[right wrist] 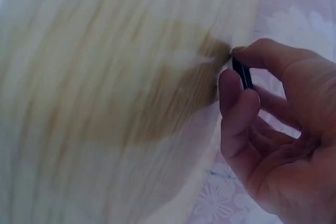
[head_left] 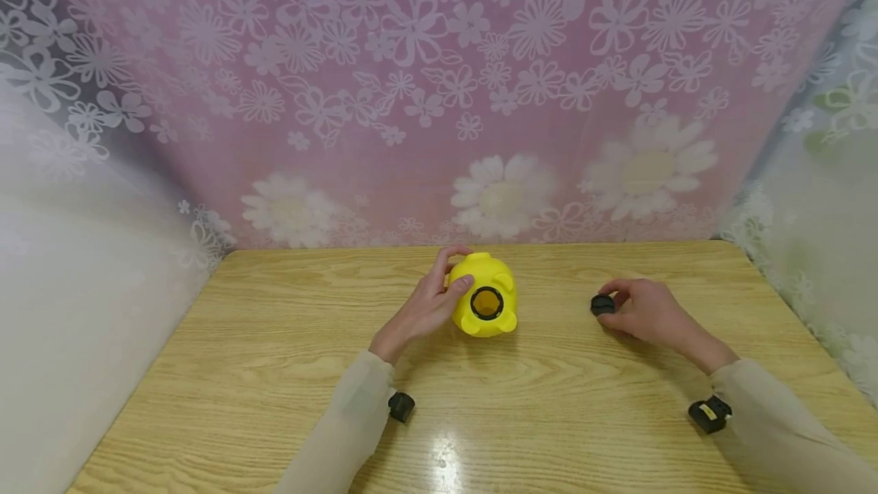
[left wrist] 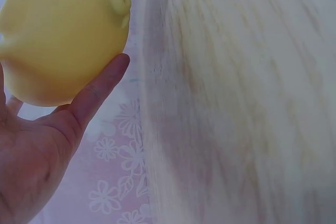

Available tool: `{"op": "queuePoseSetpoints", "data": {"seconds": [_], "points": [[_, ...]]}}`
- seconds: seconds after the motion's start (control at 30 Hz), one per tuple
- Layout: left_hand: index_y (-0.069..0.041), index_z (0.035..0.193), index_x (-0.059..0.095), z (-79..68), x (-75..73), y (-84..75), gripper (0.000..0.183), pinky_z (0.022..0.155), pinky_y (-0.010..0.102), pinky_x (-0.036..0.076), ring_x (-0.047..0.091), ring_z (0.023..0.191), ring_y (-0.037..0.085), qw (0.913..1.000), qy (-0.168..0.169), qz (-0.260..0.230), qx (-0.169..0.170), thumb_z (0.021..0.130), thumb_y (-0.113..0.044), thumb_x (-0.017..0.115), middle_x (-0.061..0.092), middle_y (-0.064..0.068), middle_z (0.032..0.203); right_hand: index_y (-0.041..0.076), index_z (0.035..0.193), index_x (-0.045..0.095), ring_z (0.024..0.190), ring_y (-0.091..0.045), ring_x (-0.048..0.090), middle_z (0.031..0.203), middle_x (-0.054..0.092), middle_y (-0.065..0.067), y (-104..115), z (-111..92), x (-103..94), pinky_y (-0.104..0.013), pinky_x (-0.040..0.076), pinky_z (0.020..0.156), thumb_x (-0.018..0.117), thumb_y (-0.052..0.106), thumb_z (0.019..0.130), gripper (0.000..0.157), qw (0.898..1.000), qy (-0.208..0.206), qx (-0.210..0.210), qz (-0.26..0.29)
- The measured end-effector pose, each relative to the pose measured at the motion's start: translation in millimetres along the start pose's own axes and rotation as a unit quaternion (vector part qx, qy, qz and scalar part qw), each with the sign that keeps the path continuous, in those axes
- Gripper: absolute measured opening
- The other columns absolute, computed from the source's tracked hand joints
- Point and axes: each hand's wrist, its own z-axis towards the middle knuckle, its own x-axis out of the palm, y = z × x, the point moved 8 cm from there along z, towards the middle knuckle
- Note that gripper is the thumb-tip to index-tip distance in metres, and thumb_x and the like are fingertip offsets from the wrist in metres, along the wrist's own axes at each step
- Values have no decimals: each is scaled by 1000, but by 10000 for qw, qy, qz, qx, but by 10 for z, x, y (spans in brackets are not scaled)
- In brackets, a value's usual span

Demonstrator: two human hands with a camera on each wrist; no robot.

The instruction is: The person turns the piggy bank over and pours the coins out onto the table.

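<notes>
A round yellow piggy bank [head_left: 488, 271] stands tilted near the middle of the table, its round opening with a black rim [head_left: 487, 317] facing the head camera. My left hand [head_left: 424, 312] grips its left side, thumb on the near face and fingers reaching round the far side. The left wrist view shows its smooth yellow body [left wrist: 68, 35] between thumb and fingers. To the right, my right hand [head_left: 648, 315] pinches a small round black cap [head_left: 602, 305] between thumb and fingers, low over the table. From the right wrist, the cap [right wrist: 242, 72] appears edge-on, partly hidden by fingertips.
The wood-grain table [head_left: 288, 372] runs back to a pink flowered curtain [head_left: 384, 120]. Pale curtain panels [head_left: 75, 265] hang along the left and right sides. Black cameras [head_left: 401, 406] are strapped at both wrists, over light sleeves.
</notes>
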Motion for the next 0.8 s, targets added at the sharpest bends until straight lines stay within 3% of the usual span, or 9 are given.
{"op": "queuePoseSetpoints", "data": {"seconds": [0.13, 0.33, 0.63, 0.8], "points": [[-27, 154, 30, 3, 0, -17, 50, 89, 42, 60, 69, 110, 30, 10000, 24, -50, -4, 109, -45, 42, 51, 16, 144, -1, 125, 67, 61, -9, 55, 97, 72, -14, 48, -10, -29, -35, 49, 62, 78, 27, 89, 47, 9986, -164, -281, -422], [-31, 151, 31, -4, 6, -20, 46, 89, 42, 60, 69, 111, 30, 9999, 20, -111, 3, 109, -45, 44, 52, 17, 145, 1, 124, 69, 68, -11, 57, 89, 70, -6, -26, 17, -67, -32, 46, 58, 76, 31, 89, 46, 9949, -337, -431, -852], [-35, 150, 31, -8, 21, -6, 48, 88, 39, 60, 68, 112, 28, 10000, 39, -77, -1, 107, -53, 43, 53, 16, 143, 5, 126, 69, 66, -10, 51, 83, 61, -2, -181, 29, -96, -30, 41, 58, 76, 32, 91, 44, 9941, -313, -527, -892], [-33, 150, 32, -8, 25, -21, 47, 89, 39, 59, 68, 112, 27, 10000, 35, -41, 34, 108, -50, 44, 54, 16, 142, 5, 133, 65, 67, -9, 50, 83, 61, 0, -143, 43, -107, -29, 41, 59, 75, 36, 92, 53, 9938, -262, -480, -972]]}}
